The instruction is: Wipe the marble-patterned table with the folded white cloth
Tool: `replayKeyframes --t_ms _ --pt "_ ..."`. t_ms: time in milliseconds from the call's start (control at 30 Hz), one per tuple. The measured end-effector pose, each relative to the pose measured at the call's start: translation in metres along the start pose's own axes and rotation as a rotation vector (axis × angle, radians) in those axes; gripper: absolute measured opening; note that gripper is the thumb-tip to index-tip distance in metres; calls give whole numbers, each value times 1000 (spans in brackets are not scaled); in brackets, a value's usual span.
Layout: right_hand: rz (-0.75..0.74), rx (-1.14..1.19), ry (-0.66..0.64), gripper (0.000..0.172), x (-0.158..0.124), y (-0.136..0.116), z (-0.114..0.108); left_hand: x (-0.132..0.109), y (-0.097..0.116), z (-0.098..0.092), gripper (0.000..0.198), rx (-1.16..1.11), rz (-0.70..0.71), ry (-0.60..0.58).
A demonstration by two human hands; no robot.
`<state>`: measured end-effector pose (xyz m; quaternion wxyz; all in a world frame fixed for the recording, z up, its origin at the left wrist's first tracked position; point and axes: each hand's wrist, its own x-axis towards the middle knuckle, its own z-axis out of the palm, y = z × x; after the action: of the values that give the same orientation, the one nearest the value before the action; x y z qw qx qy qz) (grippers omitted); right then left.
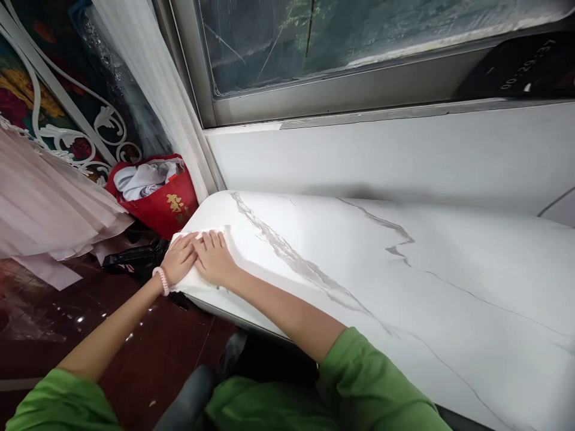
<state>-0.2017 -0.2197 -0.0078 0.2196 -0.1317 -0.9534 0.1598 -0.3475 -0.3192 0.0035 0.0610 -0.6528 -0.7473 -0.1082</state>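
Note:
Both my hands lie flat on a white cloth (196, 281) at the left end of a white, grey-veined marble-look table (431, 239). My left hand (179, 260), with a pink coiled band at its wrist, presses on the cloth's left part, fingers stretched out. Beside it, my right hand (214, 258) rests palm down on the same cloth, and the fingertips of the two hands nearly meet. Neither hand is wrapped round anything. Part of the cloth is hidden under the palms.
A red bag (166, 206) with white fabric inside stands beyond the table's left end. Pale pink fabric (54, 197) and a white curtain (153, 78) hang at the left. Behind the table run a white wall (381, 155) and a metal-framed window (350, 90). Dark red floor (135, 353) shows below.

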Motion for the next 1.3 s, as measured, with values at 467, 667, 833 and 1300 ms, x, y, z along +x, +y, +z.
replayKeyframes --t_ms 467,667,833,1300 --pt "71 53 -37 49 7 -17 -12 -8 -1 -9 43 -46 -23 20" --pt "153 48 54 48 39 13 -7 43 -17 1 39 -83 -29 12" --pt "217 5 106 46 73 65 -8 117 -28 18 40 -112 -25 7" --pt "382 -63 208 41 134 156 -5 252 -53 56 43 -249 153 5"
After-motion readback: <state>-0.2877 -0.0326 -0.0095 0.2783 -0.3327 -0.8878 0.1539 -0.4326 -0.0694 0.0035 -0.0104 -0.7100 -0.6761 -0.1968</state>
